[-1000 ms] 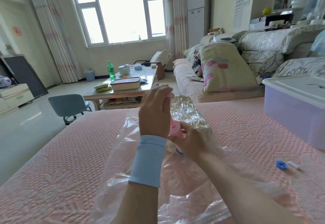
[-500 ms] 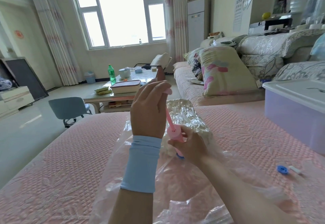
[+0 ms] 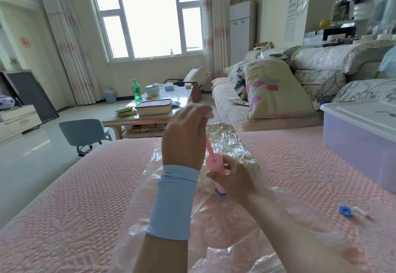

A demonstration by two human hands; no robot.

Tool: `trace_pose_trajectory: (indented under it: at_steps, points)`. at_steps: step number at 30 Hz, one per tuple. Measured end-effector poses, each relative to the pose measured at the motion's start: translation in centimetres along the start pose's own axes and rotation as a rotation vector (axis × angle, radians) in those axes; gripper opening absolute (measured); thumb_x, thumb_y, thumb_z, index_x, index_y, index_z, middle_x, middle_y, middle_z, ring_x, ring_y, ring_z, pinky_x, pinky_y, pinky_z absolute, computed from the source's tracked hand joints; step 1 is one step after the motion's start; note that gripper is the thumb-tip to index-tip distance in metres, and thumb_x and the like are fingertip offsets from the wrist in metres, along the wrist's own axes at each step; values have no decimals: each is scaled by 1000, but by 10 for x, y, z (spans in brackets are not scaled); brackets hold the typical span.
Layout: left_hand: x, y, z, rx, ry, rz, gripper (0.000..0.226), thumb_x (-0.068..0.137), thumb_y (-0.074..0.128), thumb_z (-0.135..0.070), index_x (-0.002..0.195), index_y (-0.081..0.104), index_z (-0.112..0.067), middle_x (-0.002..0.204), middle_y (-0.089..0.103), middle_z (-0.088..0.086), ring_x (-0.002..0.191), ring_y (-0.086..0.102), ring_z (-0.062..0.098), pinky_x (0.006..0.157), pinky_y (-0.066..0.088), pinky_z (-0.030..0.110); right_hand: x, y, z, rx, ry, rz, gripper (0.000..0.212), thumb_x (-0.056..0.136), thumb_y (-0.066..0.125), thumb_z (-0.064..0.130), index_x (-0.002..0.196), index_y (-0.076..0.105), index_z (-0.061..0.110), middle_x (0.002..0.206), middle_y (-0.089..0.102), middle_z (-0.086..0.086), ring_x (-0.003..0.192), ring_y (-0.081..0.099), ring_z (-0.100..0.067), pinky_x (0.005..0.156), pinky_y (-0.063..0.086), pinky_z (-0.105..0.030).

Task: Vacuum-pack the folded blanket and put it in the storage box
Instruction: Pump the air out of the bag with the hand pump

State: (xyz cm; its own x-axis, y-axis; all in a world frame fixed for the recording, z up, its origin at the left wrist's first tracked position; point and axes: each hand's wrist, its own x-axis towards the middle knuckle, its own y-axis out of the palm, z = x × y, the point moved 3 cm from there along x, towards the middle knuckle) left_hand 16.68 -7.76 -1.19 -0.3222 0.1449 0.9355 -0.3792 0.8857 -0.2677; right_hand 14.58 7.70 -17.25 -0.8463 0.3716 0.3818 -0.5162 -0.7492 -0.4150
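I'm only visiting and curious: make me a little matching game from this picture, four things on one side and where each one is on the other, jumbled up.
Things
1. pink plastic hand pump
2. small blue round cap
3. green plastic bottle
4. translucent storage box with white lid

Places
A. standing on the coffee table
B. at the right edge, lid on
C. lying beside a small white stick on the pink quilted bedspread
D. upright on the clear plastic bag, left hand gripping its plunger, right hand holding its barrel

Pairs: 1-D, 2-C, 3-A, 4-B
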Motion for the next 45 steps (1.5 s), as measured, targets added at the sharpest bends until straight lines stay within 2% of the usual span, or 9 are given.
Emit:
trace_pose_trajectory:
  at_steps: [5, 9, 12, 16, 23, 31, 36, 41, 45]
  points:
    - [-5, 5, 9, -35, -33, -125, 14, 93, 58, -15, 92, 72, -13, 99, 71, -4, 98, 64, 13, 84, 53, 25, 2, 7, -5, -7, 28, 22, 53, 56, 69, 67, 107, 59, 62, 92, 70, 31, 90, 65, 7, 81, 52, -23]
    - [-56, 49, 23, -65, -249, 301, 15, 90, 61, -5, 94, 73, -13, 111, 70, 4, 117, 61, 24, 97, 51, 36, 2, 6, -6, -32, 60, -10, 38, 64, 64, 64, 99, 64, 52, 84, 71, 26, 82, 67, 4, 73, 55, -25]
    - [-68, 58, 25, -51, -292, 485, 15, 90, 58, -8, 94, 71, -14, 99, 68, 2, 93, 63, 22, 82, 53, 38, -1, 3, -4, -36, 46, -18, 27, 67, 60, 64, 91, 62, 52, 82, 68, 32, 77, 67, 6, 61, 49, -15]
    - [-26, 29, 9, 25, -101, 270, 13, 94, 58, -15, 92, 71, -15, 94, 71, 2, 90, 68, 28, 73, 57, 41, 1, 0, -5, -34, 26, -24, 43, 63, 72, 63, 104, 61, 60, 88, 66, 39, 84, 62, 16, 67, 48, -16]
    - [-12, 7, 9, 13, -81, -105, 20, 95, 53, -16, 95, 72, -11, 109, 71, 1, 115, 62, 25, 97, 50, 37, 2, 8, -6, -31, 38, 6, 55, 57, 68, 69, 110, 61, 57, 92, 70, 30, 90, 63, 8, 79, 50, -22]
    - [-56, 54, 29, 48, -274, 580, 11, 93, 56, -20, 91, 67, -21, 86, 65, -2, 76, 61, 22, 70, 49, 28, -2, 1, -7, -39, 31, -17, 41, 61, 67, 62, 101, 62, 55, 87, 65, 38, 81, 64, 12, 69, 52, -20]
    - [-5, 6, 1, 52, -30, 146, 13, 95, 58, -19, 91, 70, -17, 87, 69, -4, 73, 59, 13, 67, 49, 25, -1, -1, -9, -26, 1, -13, 46, 59, 72, 66, 102, 55, 69, 91, 64, 43, 87, 60, 17, 73, 49, -18]
    - [1, 0, -1, -45, -78, -125, 17, 95, 55, -18, 93, 72, -14, 100, 72, -4, 101, 64, 14, 87, 51, 24, -1, 2, -8, -18, -5, 15, 47, 59, 71, 67, 104, 58, 65, 94, 66, 38, 90, 61, 15, 76, 50, -19]
    - [-36, 44, 10, -85, -170, 190, 13, 91, 62, -10, 94, 74, -13, 113, 71, 1, 121, 58, 23, 102, 47, 33, 0, -2, -12, 7, 26, -2, 46, 63, 71, 60, 107, 65, 48, 88, 71, 27, 84, 66, 7, 73, 55, -27]
